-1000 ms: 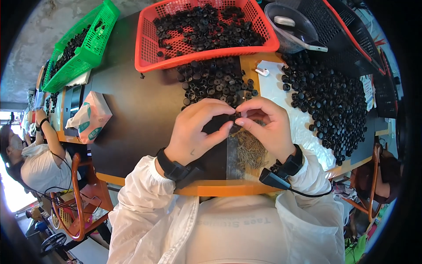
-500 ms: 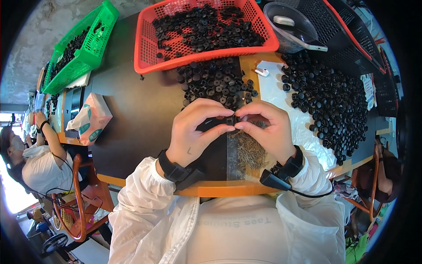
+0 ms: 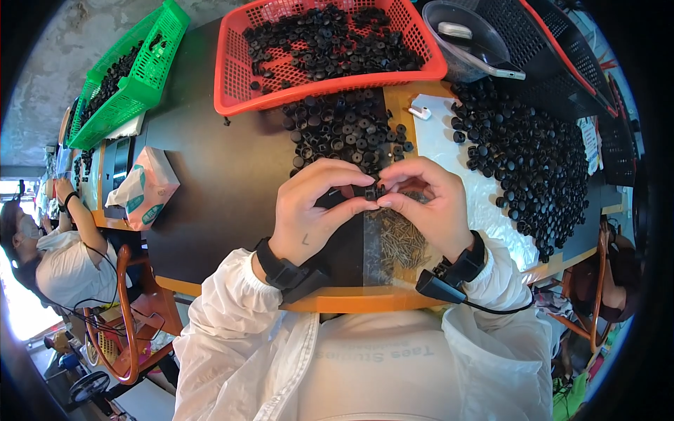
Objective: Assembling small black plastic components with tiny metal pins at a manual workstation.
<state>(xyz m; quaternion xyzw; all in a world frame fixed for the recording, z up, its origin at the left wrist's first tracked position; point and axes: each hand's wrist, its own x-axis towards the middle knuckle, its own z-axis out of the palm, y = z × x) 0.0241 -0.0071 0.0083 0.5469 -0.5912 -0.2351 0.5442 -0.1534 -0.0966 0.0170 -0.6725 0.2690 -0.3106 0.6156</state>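
Between my two hands is a small black plastic part (image 3: 375,191), mostly covered by the fingertips. My left hand (image 3: 312,203) pinches it from the left with thumb and fingers. From the right, my right hand (image 3: 430,200) pinches it the same way. Just beyond the fingers lies a heap of round black plastic pieces (image 3: 337,133), some with a hole in the middle. Under and beside my right hand is a pile of brass-coloured screws (image 3: 400,242). To the right, many black round caps (image 3: 526,161) are heaped on a white plastic sheet (image 3: 439,140).
A red basket (image 3: 330,91) of black pieces stands at the far side, beside a clear tub (image 3: 470,59) and a black crate (image 3: 562,77). At left are a green basket (image 3: 137,95) and a tissue pack (image 3: 151,186). A co-worker (image 3: 70,259) sits at far left.
Both hands stay in nearly the same place, still pinching the small black part. The right fingers have shifted slightly, and a little more of the part shows between the fingertips.
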